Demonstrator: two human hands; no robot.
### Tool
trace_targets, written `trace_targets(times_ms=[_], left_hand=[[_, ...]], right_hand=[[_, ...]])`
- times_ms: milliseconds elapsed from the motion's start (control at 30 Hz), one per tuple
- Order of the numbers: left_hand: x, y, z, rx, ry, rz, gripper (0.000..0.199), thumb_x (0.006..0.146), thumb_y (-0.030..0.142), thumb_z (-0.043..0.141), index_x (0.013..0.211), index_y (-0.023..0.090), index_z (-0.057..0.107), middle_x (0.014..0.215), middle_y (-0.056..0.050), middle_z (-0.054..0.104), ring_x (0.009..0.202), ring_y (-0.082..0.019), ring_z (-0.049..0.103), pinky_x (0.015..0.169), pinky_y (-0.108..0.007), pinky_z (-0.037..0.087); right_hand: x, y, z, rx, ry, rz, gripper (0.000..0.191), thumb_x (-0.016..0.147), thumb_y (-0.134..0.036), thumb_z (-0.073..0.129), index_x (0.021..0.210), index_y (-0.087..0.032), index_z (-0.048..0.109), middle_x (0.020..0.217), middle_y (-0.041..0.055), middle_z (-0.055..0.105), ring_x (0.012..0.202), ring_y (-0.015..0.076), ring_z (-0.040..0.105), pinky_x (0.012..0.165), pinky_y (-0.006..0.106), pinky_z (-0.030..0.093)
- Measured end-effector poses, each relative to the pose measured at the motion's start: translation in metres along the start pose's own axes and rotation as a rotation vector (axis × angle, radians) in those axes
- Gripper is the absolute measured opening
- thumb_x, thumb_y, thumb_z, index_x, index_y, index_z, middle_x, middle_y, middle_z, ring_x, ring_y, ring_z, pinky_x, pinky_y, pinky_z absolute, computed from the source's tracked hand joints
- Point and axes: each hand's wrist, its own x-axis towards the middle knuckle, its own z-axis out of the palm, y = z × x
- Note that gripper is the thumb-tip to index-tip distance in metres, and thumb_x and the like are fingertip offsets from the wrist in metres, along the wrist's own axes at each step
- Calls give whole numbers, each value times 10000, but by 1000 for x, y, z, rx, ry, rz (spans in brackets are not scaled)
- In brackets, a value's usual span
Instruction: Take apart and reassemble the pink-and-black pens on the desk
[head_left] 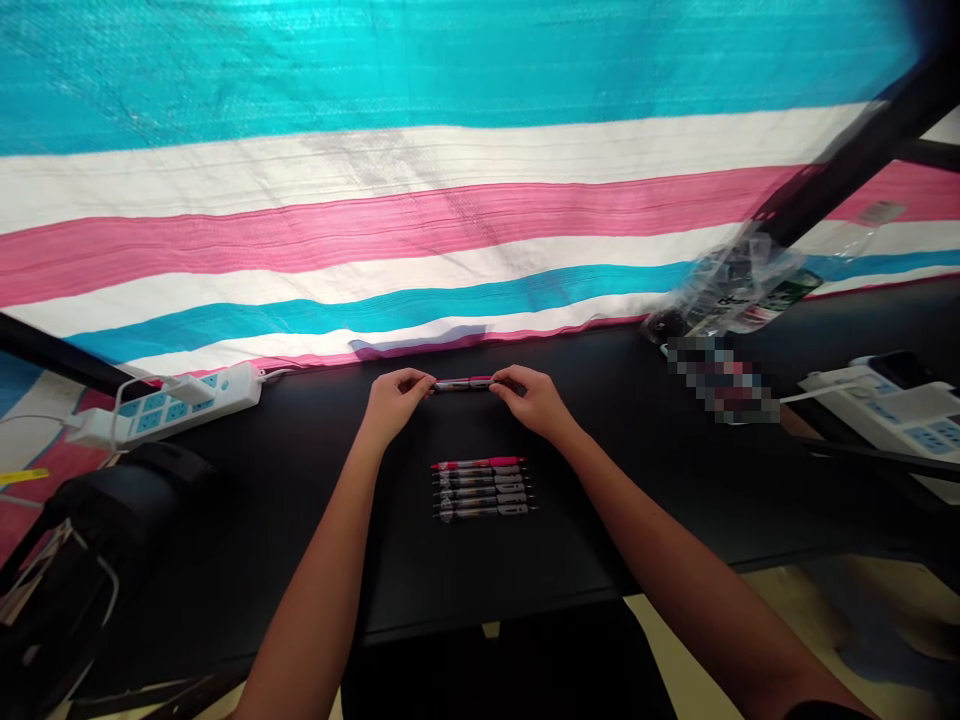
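Both arms reach forward over the black worktop, forearms angled inward, the two hands level with each other just beyond the pen row, which I'm using as landmark. Left hand: thumb and fingers pinching the left end of the held pen. Right hand: same pinch on its right end, wrist bent inward. Held pen sits crosswise, roughly parallel to the row, on its far side and apart from it; can't tell if it's one pen or two close together, nor whether it touches the worktop. Pen row count: looks like six, side by side, one red on the far edge, five clear with grey grips nearer the person. Power strips: two. One white strip well left of the row and farther back, the other strip well right and farther back. Clear plastic bag: one, back right of the row. Striped sheet: one, hanging behind the row.
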Motion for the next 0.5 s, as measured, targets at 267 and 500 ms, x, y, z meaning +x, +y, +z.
trace_targets(times_ms=[267,500], left_hand=[[-2,0,-13,123,-128,1,199,777,359,770,898,208,820,883,-79,786,816,-264,716,774,-361,532],[-4,1,-16,329,-166,-36,158,815,347,734,853,195,753,822,-34,755,795,-212,698,747,-319,521]], right_hand=[[0,3,-3,-74,-137,-8,170,914,-293,627,847,-190,745,827,62,714,724,190,636,706,327,475],[-2,5,1,-23,-203,106,197,862,-304,675,1029,-199,680,755,1,649,639,153,570,639,294,465]])
